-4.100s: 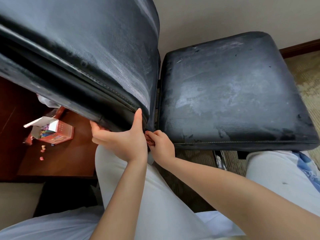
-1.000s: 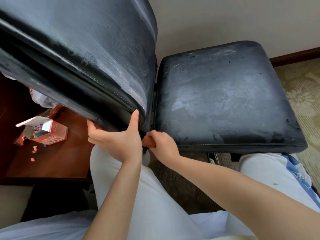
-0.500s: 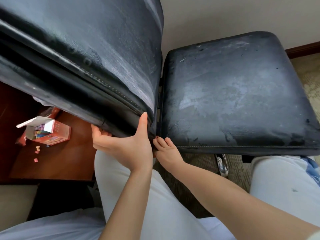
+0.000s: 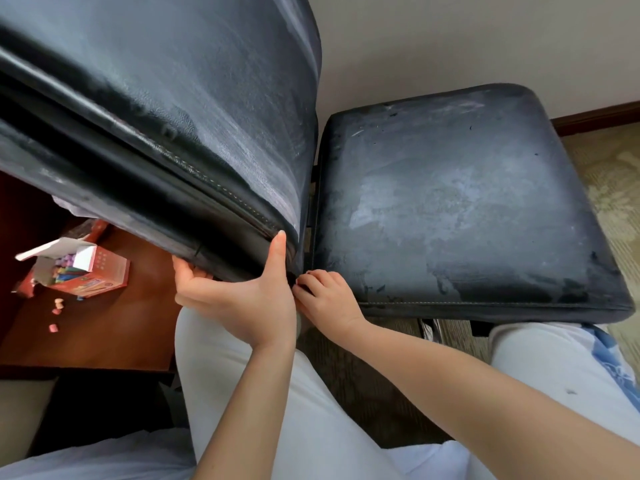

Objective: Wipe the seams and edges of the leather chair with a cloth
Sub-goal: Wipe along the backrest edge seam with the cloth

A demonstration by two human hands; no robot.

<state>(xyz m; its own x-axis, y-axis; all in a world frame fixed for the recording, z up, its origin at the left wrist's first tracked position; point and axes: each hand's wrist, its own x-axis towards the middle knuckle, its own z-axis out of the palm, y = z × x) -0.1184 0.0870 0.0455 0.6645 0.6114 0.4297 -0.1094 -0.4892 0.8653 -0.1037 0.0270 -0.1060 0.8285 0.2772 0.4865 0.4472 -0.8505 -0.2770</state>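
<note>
The black leather chair fills the view, its backrest (image 4: 173,98) at the left and its dusty, smeared seat (image 4: 467,209) at the right. My left hand (image 4: 242,299) grips the backrest's lower corner, thumb pointing up along the stitched seam. My right hand (image 4: 329,299) is curled at the narrow gap between backrest and seat, by the seat's front left corner. The reddish cloth (image 4: 307,273) is almost wholly hidden inside those fingers; only a sliver shows at the fingertips.
An opened red box of coloured chalk (image 4: 83,271) sits on a wooden table (image 4: 104,341) at the left, with loose chalk bits (image 4: 57,303) beside it. My legs in white trousers (image 4: 242,410) are below the chair. Patterned carpet (image 4: 616,188) lies at the right.
My right hand has pushed from just below the corner into the gap between backrest and seat, and the cloth now barely shows. My left hand keeps its grip on the backrest corner.
</note>
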